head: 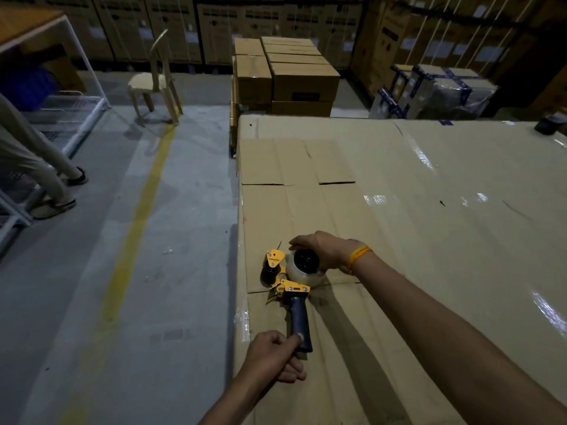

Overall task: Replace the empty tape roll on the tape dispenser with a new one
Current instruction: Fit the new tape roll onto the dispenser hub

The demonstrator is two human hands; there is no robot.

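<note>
A yellow tape dispenser [287, 286] with a dark blue handle [299, 320] lies on a large cardboard-covered surface [399, 210], near its left edge. A roll of clear tape [302, 274] sits on the dispenser's black hub. My right hand [322, 248] curls over the top of the roll, gripping it. My left hand [274, 357] holds the lower end of the handle, thumb pressed on it. A black roller [267, 274] stands at the dispenser's front end, under a yellow plate.
Left of the surface is grey floor with a yellow line [135, 228]. A person's legs [36, 167] stand by a white metal rack [67, 118] at the far left. A plastic chair [156, 81] and stacked cartons [285, 75] lie beyond. A dark object [550, 124] rests at the far right.
</note>
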